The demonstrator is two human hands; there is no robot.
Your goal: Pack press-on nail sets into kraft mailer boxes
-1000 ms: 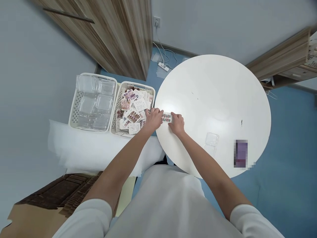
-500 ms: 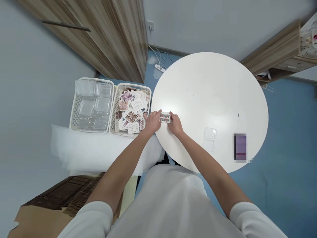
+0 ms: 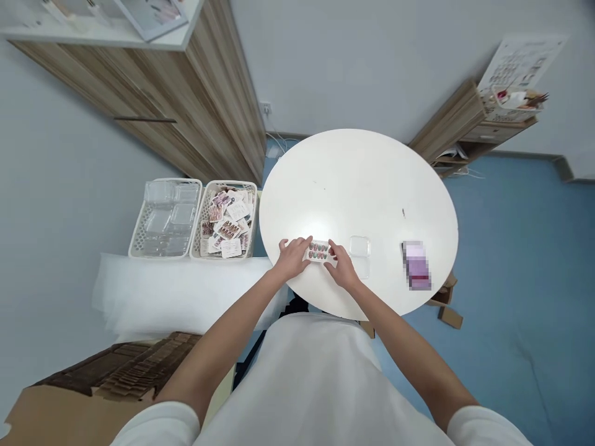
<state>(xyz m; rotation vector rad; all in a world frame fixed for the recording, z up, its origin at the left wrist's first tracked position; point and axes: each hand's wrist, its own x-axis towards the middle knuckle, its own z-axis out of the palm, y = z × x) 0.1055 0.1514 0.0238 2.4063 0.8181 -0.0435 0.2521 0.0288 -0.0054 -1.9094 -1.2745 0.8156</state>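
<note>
A small card of coloured press-on nails point(image 3: 318, 251) lies at the near edge of the round white table point(image 3: 372, 186). My left hand point(image 3: 293, 256) pinches its left end and my right hand point(image 3: 343, 265) pinches its right end. A clear plastic case point(image 3: 359, 251) lies open on the table just right of my right hand.
Left of the table stand two white baskets: one holds clear cases point(image 3: 166, 217), the other holds several nail cards point(image 3: 226, 220). They rest on white foam sheet point(image 3: 176, 291). A blurred purple object point(image 3: 416, 265) lies at the table's right. Cardboard point(image 3: 106, 378) sits at lower left.
Both hands have carried the nail card from beside the card basket towards the table's near edge, closer to the clear case. The camera view has tilted upward.
</note>
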